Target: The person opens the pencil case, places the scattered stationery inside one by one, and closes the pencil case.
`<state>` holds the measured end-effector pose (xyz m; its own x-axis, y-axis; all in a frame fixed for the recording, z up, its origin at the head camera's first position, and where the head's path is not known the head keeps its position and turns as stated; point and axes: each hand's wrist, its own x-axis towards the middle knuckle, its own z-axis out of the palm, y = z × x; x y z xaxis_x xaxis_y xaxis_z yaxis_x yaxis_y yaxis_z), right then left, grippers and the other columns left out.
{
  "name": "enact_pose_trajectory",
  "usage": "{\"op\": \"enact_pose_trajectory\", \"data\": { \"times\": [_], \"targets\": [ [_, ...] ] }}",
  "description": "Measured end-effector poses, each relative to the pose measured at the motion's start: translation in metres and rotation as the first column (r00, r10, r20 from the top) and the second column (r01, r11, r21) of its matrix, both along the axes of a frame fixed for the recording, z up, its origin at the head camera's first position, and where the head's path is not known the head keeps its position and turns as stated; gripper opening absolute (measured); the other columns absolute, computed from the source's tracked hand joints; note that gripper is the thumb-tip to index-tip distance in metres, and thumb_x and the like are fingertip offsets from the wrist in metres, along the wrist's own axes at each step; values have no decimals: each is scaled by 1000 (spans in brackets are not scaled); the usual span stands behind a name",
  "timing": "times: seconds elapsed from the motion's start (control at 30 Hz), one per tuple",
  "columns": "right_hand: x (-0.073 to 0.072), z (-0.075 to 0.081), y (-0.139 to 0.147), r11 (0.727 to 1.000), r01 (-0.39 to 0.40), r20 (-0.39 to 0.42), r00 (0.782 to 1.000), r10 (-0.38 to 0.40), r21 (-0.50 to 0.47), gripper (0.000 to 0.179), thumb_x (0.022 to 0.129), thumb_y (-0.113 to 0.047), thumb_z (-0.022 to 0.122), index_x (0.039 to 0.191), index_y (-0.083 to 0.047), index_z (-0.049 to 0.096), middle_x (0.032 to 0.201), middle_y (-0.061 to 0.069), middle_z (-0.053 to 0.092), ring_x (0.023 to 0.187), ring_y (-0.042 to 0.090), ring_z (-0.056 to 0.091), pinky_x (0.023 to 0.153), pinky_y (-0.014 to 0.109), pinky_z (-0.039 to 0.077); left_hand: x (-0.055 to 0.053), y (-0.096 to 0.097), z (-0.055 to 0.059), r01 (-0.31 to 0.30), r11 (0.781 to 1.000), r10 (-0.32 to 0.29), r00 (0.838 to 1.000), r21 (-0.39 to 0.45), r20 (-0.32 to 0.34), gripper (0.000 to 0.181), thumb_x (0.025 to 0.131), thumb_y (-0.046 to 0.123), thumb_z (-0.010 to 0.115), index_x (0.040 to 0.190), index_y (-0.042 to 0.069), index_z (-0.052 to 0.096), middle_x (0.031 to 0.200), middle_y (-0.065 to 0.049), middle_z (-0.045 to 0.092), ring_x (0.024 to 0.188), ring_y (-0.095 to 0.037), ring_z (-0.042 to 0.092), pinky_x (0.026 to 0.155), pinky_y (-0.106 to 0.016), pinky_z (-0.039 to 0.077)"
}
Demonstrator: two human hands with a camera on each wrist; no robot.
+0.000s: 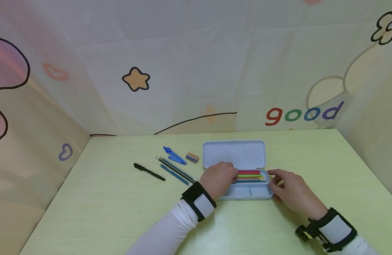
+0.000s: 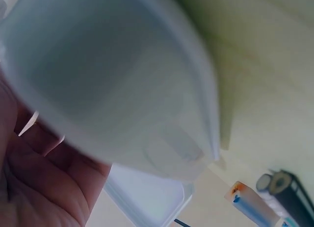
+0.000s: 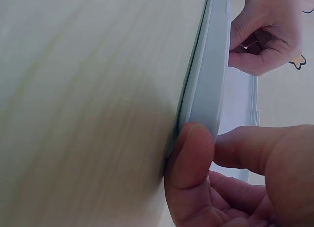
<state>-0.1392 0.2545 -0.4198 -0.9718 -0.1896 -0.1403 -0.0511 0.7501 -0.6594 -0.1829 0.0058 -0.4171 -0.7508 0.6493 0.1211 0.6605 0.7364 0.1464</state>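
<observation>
A pale blue pencil case [image 1: 259, 191] lies with its lid [image 1: 234, 153] folded back. Several coloured pencils [image 1: 249, 176], red, green, yellow and blue among them, lie side by side in its back compartment. My left hand [image 1: 219, 179] reaches over the case's left part, fingers bent down at the pencils' left ends; I cannot tell whether they grip one. My right hand [image 1: 291, 189] holds the case's right end, its thumb [image 3: 189, 158] against the outer wall in the right wrist view. The case's end wall [image 2: 108, 89] fills much of the left wrist view.
Left of the case lie several pencils [image 1: 177, 172], with a black pen [image 1: 149, 172] farther left. A blue compass [image 1: 174, 156] and an eraser [image 1: 192, 157] lie behind them. A printed cloth wall [image 1: 189, 81] rises along the table's back edge.
</observation>
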Motion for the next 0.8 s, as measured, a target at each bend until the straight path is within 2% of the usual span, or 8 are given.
{"op": "enact_pose_trajectory", "data": {
  "times": [0.37, 0.8],
  "targets": [
    [0, -1, 0, 1000, 0, 8, 1000, 0, -2, 49, 103, -8, 69, 145, 10, 53, 100, 10, 63, 70, 18, 60, 56, 26, 51, -1, 0, 0, -18, 999, 17, 1000, 38, 7, 4, 95, 19, 83, 97, 16, 83, 89, 4, 74, 74, -8, 57, 68, -16, 48],
    [0, 0, -1, 1000, 8, 12, 1000, -8, -1, 49, 102, -8, 68, 145, 10, 52, 101, 11, 63, 70, 18, 61, 56, 27, 52, -2, -1, -1, -66, 997, 66, 998, 47, -8, 15, 91, 28, 87, 89, 16, 77, 81, 4, 68, 71, -9, 57, 62, -19, 45]
  ]
}}
